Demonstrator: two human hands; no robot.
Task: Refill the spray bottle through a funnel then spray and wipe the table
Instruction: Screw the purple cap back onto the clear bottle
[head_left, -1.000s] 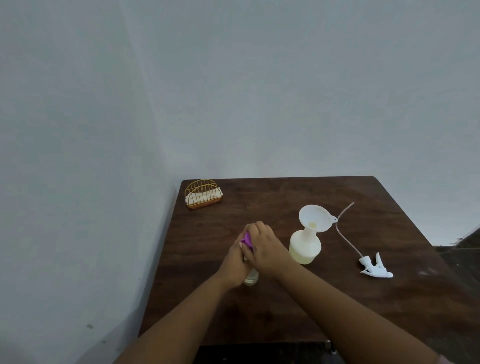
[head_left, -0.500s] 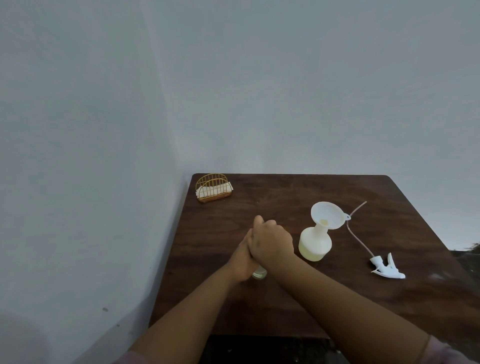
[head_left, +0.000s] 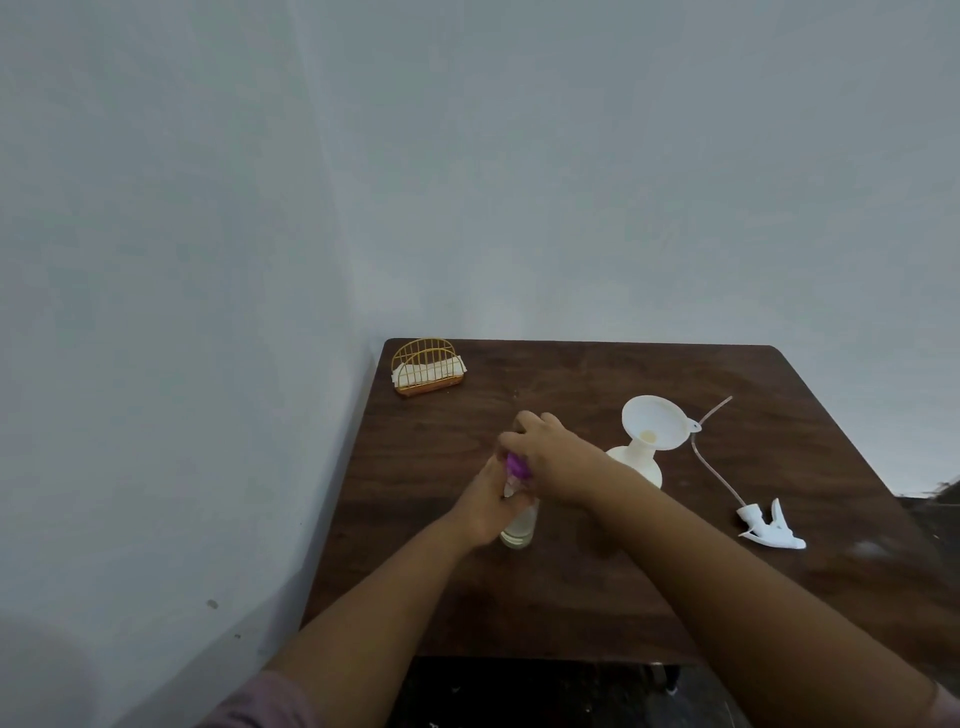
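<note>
Left hand (head_left: 485, 506) wraps small clear bottle (head_left: 519, 527) standing upright on tabletop (head_left: 597, 587), near front-left. Right hand (head_left: 553, 457) curls over purple cap (head_left: 518, 465) at bottle top. Spray bottle (head_left: 641, 467) just right of hands, white funnel (head_left: 655, 423) seated in neck. Sprayer head (head_left: 771, 527) with tube lies further right. Napkin holder (head_left: 427, 368) at far-left corner.

A gold wire holder (head_left: 427, 367) w/ white napkins (head_left: 428, 372) inside is seen at the far left corner of the tabletop, well apart from everything else there. A plain grey wall (head_left: 467, 156) is seen behind & to the left. Dark floor (head_left: 519, 691) is seen below the near edge
</note>
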